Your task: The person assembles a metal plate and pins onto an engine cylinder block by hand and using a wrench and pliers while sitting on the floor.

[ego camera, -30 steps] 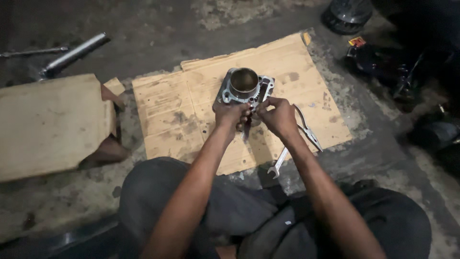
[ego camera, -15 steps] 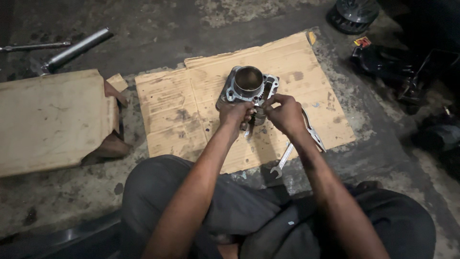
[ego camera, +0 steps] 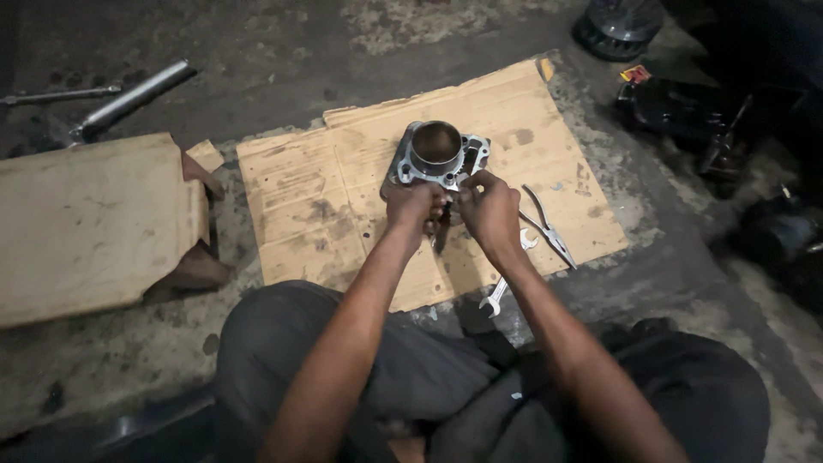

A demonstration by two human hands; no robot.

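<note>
A grey metal engine cylinder with a round bore stands upright on a flat sheet of cardboard on the floor. My left hand grips its near side at the base. My right hand is closed next to it, pressed against the cylinder's near right corner; a small dark part seems to sit between the two hands, but I cannot make it out. Pliers and a spanner lie on the cardboard just right of my right hand.
A cardboard box lies at the left. A metal tube rests on the concrete floor at the far left. Dark machine parts crowd the upper right. My knees in dark trousers fill the foreground.
Both hands have stayed on the cylinder's near side, with the right hand drawn in closer to the left. The view has shifted slightly.
</note>
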